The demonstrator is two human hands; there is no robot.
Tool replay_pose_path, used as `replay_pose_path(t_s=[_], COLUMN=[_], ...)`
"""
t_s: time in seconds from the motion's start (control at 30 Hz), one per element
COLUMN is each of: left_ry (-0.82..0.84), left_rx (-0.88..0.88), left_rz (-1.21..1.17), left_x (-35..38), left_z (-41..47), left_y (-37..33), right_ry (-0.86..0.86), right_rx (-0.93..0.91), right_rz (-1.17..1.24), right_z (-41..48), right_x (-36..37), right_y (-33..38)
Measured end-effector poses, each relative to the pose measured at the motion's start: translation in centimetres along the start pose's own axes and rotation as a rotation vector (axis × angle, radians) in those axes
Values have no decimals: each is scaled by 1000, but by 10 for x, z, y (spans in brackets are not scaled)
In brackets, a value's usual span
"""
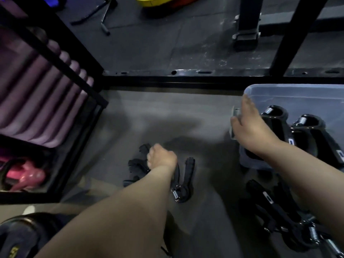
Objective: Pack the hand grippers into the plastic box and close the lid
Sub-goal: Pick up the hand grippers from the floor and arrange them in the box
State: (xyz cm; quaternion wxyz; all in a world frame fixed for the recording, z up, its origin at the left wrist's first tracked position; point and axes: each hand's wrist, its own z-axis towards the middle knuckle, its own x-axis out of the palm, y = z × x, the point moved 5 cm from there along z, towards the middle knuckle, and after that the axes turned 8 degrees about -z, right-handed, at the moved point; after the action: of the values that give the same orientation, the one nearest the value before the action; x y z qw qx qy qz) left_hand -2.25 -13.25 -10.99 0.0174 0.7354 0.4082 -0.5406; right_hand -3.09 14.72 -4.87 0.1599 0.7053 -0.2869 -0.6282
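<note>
A clear plastic box (290,90) stands on the floor at the right, with two black hand grippers (307,125) lying inside it. My right hand (249,125) rests on the box's left rim, fingers spread over the edge and latch. My left hand (161,158) is down on a small heap of black hand grippers (183,181) in the middle of the floor, fingers curled around one of them. More black grippers with steel springs (290,220) lie on the floor in front of the box, under my right forearm. No lid shows.
A black metal rack (61,58) with purple rolled mats (37,86) and a pink kettlebell (26,175) stands at the left. A black frame bar (186,79) crosses the floor behind. A dark weight plate (22,237) sits bottom left. Grey rubber floor lies between.
</note>
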Motion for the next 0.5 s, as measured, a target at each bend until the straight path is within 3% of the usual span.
replay_pose_path(t_s=[0.13,0.5], left_ry=[41,60], left_rx=[-209,-101], left_rz=[136,429], left_x=[-10,-7], left_z=[13,37], left_y=[42,54], right_ry=[-31,-35], right_rx=[36,6], right_rz=[-19,-24], right_z=[1,-3], right_x=[4,3], right_y=[0,-2])
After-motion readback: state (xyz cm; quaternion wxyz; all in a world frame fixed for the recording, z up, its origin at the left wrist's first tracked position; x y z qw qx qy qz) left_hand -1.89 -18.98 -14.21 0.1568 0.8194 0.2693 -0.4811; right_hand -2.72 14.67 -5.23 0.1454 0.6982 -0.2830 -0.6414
